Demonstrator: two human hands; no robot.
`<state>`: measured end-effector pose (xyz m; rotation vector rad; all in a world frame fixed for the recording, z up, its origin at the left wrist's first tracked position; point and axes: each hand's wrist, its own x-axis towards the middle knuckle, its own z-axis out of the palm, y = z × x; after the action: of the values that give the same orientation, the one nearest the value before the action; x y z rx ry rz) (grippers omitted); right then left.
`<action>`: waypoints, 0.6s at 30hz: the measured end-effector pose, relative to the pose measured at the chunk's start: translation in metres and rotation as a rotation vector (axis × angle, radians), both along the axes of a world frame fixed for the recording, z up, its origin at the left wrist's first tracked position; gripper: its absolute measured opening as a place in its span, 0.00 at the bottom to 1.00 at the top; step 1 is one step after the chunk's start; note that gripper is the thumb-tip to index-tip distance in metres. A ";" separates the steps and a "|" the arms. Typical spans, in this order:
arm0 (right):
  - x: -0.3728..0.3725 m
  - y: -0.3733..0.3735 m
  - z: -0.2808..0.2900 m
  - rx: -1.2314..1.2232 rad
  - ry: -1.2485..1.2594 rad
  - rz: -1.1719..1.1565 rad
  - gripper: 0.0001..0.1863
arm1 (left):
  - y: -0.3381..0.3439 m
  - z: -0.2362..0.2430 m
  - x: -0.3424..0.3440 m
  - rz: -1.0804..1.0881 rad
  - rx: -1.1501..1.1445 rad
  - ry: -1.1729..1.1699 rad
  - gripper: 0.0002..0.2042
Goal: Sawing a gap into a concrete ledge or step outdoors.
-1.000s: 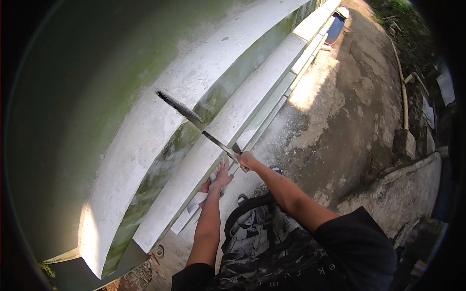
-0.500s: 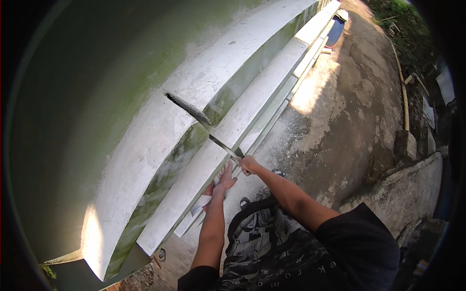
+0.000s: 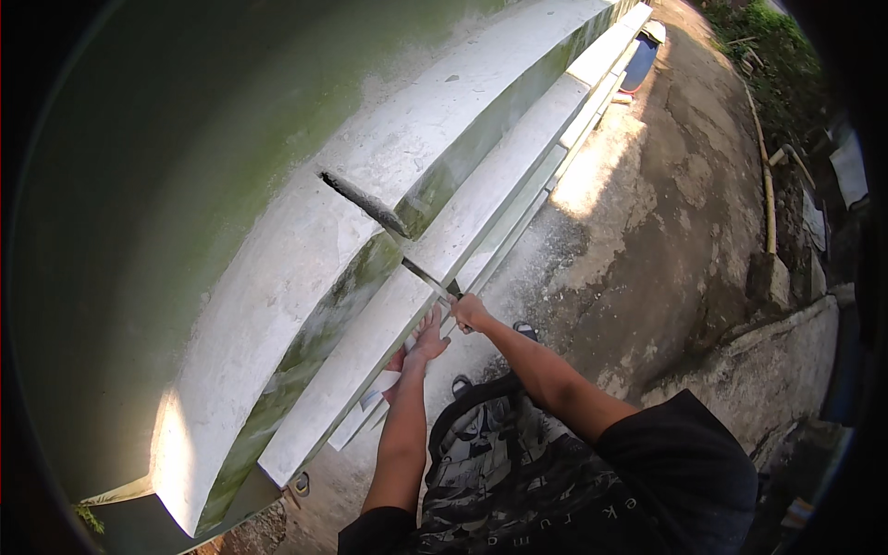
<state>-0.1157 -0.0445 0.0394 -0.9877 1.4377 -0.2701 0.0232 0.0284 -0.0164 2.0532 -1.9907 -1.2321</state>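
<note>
My right hand [image 3: 470, 314] is closed round the grip end of a long, thin blade that looks like a saw [image 3: 427, 277]. The blade lies across a long white panel [image 3: 356, 347], in a narrow slit; its teeth cannot be made out. My left hand [image 3: 428, 340] lies open against the panel's near side, fingers stretched upward, just left of my right hand. Beside the left wrist is a pinkish shape [image 3: 392, 381] that I cannot make out. Beyond the panel, a dark gap [image 3: 361, 202] cuts through the pale ledge [image 3: 277, 250] in line with the blade.
A green-stained wall [image 3: 120, 277] rises on the left. More white panels [image 3: 504, 245] are stacked on the near side. A blue object [image 3: 640, 63] stands at their far end. Pale dust covers the concrete ground [image 3: 638, 268]. Right of it are a pole [image 3: 768, 185] and a low wall [image 3: 786, 361].
The view has shifted very slightly. My right hand stays closed on the saw and my left hand stays against the panel, with hardly any visible movement.
</note>
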 end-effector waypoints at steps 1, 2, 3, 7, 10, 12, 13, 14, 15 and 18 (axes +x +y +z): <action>-0.001 0.001 0.003 -0.004 -0.006 0.015 0.28 | 0.003 0.004 0.002 0.020 0.012 -0.014 0.53; -0.007 0.002 0.001 0.051 -0.023 -0.005 0.28 | 0.001 0.004 0.002 0.023 0.025 -0.024 0.53; -0.010 0.003 0.002 0.106 -0.039 -0.026 0.29 | 0.001 0.004 0.001 0.020 0.023 -0.024 0.53; -0.012 -0.009 -0.032 -0.191 -0.191 0.165 0.30 | -0.003 0.000 0.000 0.017 -0.001 -0.049 0.53; -0.013 -0.009 -0.020 0.101 -0.146 -0.002 0.28 | 0.004 -0.005 0.003 0.021 0.015 -0.040 0.53; -0.016 -0.005 -0.005 0.098 -0.104 0.028 0.27 | 0.000 -0.003 0.003 0.037 0.022 -0.035 0.53; -0.017 -0.001 0.003 0.101 -0.063 0.054 0.27 | 0.001 -0.004 0.003 0.040 0.027 -0.031 0.53; -0.016 -0.006 -0.003 0.097 -0.065 0.048 0.27 | -0.001 -0.001 0.002 0.034 0.026 -0.031 0.53; -0.014 -0.015 -0.009 0.105 -0.086 0.048 0.27 | -0.003 0.002 0.002 0.030 0.023 -0.033 0.53; -0.013 -0.023 -0.011 0.118 -0.101 0.045 0.27 | -0.004 0.002 -0.001 0.003 0.002 -0.030 0.53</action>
<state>-0.1283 -0.0675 0.0285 -0.8971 1.3225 -0.1976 0.0221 0.0247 -0.0147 2.0866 -1.9991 -1.2114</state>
